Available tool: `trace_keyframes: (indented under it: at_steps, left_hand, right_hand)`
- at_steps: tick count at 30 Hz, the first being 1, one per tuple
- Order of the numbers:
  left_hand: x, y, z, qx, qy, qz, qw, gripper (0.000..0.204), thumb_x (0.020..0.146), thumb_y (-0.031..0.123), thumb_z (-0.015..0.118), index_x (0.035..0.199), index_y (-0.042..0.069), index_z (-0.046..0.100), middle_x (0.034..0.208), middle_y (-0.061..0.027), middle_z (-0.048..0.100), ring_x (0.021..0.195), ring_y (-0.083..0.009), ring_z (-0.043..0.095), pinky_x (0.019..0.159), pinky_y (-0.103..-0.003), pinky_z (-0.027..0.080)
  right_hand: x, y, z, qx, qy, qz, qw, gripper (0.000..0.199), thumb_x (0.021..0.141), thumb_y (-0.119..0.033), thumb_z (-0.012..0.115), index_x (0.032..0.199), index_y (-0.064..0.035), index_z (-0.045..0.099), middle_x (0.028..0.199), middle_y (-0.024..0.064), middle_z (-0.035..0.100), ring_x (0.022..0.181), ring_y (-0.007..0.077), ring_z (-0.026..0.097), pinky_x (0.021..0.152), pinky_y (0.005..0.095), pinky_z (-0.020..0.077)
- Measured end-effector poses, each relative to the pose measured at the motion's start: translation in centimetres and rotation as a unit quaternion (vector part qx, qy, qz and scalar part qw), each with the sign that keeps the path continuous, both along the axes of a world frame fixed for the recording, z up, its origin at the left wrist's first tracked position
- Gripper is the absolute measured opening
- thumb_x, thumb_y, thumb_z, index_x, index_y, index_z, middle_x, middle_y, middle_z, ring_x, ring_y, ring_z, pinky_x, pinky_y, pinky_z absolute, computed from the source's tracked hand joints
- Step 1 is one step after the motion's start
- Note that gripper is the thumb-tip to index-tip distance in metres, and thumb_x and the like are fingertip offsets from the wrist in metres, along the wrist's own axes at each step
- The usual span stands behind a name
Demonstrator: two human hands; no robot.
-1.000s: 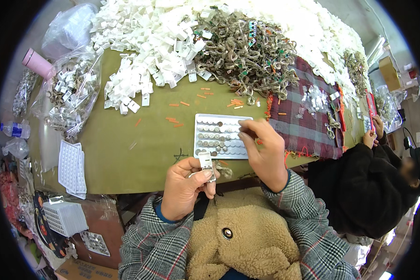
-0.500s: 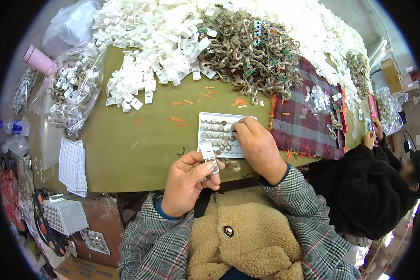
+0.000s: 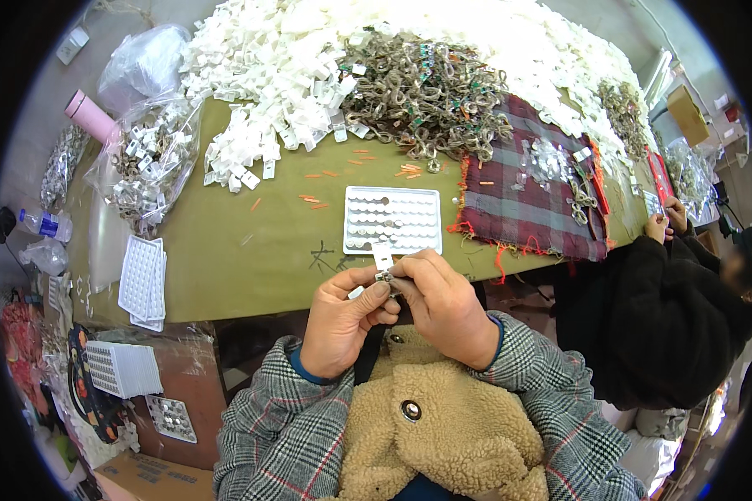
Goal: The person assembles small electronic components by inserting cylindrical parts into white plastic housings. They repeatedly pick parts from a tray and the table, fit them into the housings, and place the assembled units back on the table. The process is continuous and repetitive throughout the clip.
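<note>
My left hand point(image 3: 336, 324) is closed on a small white plastic casing point(image 3: 383, 255), which points up and away from me, its inner metal parts near my fingertips. My right hand point(image 3: 449, 311) meets it there, thumb and fingers pinched against the lower end of the casing. What the right fingertips hold, if anything, is hidden. Just beyond both hands lies a white moulded tray point(image 3: 368, 194) with rows of round pockets. Small round silvery pieces, which look like button cells, sit in some of its pockets.
Heaps of white casings point(image 3: 267, 125) and a tangle of looped cords with small circuit boards point(image 3: 418, 100) cover the far table. Orange strips point(image 3: 311, 199) lie scattered. A plaid cloth point(image 3: 526, 200) is at right, stacked trays point(image 3: 142, 280) at left. A co-worker's hands point(image 3: 667, 221) are far right.
My right hand has moved from the tray back to the casing in my left hand. The two hands now meet in front of the tray. The whole view has shifted slightly.
</note>
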State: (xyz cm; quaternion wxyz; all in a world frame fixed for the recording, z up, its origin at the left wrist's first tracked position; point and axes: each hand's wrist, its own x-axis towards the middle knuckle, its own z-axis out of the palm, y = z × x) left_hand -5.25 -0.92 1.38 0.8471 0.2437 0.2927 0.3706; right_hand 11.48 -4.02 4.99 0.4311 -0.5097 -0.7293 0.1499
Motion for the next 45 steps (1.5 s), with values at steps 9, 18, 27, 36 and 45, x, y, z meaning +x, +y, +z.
trace_keyframes:
  at_steps: [9, 18, 27, 36, 45]
  left_hand:
    - [0.5, -0.9, -0.3, -0.015, 0.003, 0.042, 0.999, 0.019, 0.094, 0.002, 0.063, 0.113, -0.003, 0.063, 0.090, -0.0100, 0.069, 0.074, -0.0160, 0.069, 0.067, -0.029, 0.060]
    - [0.4, 0.0, -0.8, 0.005, -0.041, 0.062, 0.997, 0.016, 0.098, 0.003, 0.057, 0.110, -0.005, 0.063, 0.095, -0.0103, 0.068, 0.073, -0.0143, 0.065, 0.064, -0.025, 0.056]
    - [0.4, 1.4, 1.3, 0.059, 0.013, 0.021, 0.998, 0.015, 0.094, 0.004, 0.059, 0.106, -0.006, 0.063, 0.093, -0.0123, 0.069, 0.069, -0.0146, 0.062, 0.059, -0.026, 0.053]
    - [0.8, 0.6, 0.5, -0.002, 0.030, -0.059, 0.998, 0.013, 0.093, 0.005, 0.064, 0.103, -0.002, 0.063, 0.090, -0.0113, 0.070, 0.059, -0.0100, 0.059, 0.049, -0.021, 0.046]
    - [-0.1, 0.6, -0.2, -0.134, -0.186, -0.093, 0.969, 0.025, 0.099, 0.020, 0.060, 0.111, -0.002, 0.060, 0.091, -0.0022, 0.063, 0.056, 0.0011, 0.046, 0.048, -0.012, 0.041]
  right_hand:
    - [0.8, 0.2, 0.0, -0.078, 0.050, 0.051, 0.994, 0.015, 0.085, 0.004, 0.063, 0.099, 0.0013, 0.058, 0.091, 0.0169, 0.059, 0.079, 0.0347, 0.061, 0.069, 0.0379, 0.0507]
    - [1.3, 1.5, -1.0, -0.060, 0.089, 0.124, 0.987, 0.013, 0.086, -0.002, 0.064, 0.096, 0.0041, 0.059, 0.095, 0.0162, 0.055, 0.084, 0.0336, 0.061, 0.071, 0.0385, 0.0512]
    - [2.1, 1.4, -1.2, -0.100, 0.275, 0.113, 0.950, 0.016, 0.092, -0.009, 0.063, 0.096, 0.0064, 0.066, 0.099, 0.0155, 0.063, 0.088, 0.0240, 0.062, 0.077, 0.0335, 0.0508]
    - [1.4, 1.7, -1.3, -0.288, 0.336, 0.031, 0.896, 0.009, 0.091, -0.003, 0.068, 0.091, 0.0030, 0.061, 0.088, 0.0054, 0.064, 0.070, 0.0070, 0.061, 0.058, 0.0201, 0.0507]
    - [2.0, 0.3, 0.3, 0.032, 0.035, 0.129, 0.990, 0.031, 0.075, -0.003, 0.077, 0.104, 0.0016, 0.068, 0.105, 0.0146, 0.065, 0.092, 0.0280, 0.065, 0.079, 0.0367, 0.0534]
